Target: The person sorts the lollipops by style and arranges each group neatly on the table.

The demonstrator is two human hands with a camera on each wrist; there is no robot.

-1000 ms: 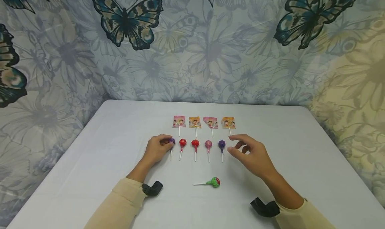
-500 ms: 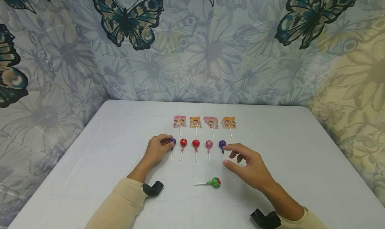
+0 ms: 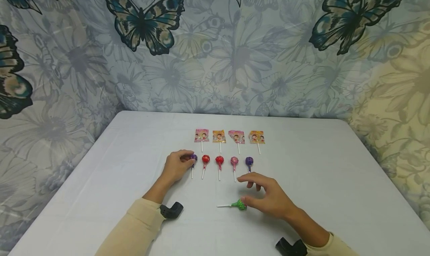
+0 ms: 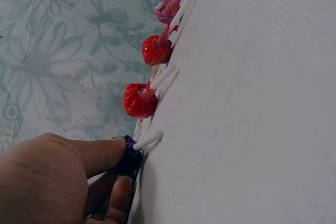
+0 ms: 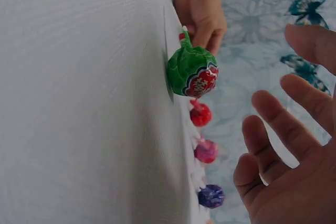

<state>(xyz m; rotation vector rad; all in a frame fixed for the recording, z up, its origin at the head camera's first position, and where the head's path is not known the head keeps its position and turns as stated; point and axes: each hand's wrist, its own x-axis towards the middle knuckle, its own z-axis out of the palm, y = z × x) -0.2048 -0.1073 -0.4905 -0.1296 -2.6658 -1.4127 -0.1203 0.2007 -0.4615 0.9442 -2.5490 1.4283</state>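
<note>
At the left end of a row, a purple lollipop (image 3: pixel 194 157) lies on the table, pinched at its head between the thumb and fingers of my left hand (image 3: pixel 176 166). My right hand (image 3: pixel 268 197) hovers over the near side of the row with fingers spread and loosely bent. Close to its thumb lies a green lollipop (image 3: pixel 237 204), stick pointing left. The right wrist view shows the green wrapper with a red label (image 5: pixel 202 81) and a gap between it and my right hand (image 5: pixel 291 150). Nothing is held in that hand.
The same row has two red lollipops (image 3: pixel 206 159), a pink one (image 3: pixel 234 161) and another purple one (image 3: pixel 249 161). Behind them lie flat lollipops in pink (image 3: pixel 201 135) and orange (image 3: pixel 219 136) packets. A butterfly-patterned wall covering (image 3: pixel 235 62) rises beyond the white table (image 3: pixel 134 144).
My right hand has moved from beside the right-hand purple lollipop toward me and left, to the green lollipop. My left hand has stayed on its purple lollipop.
</note>
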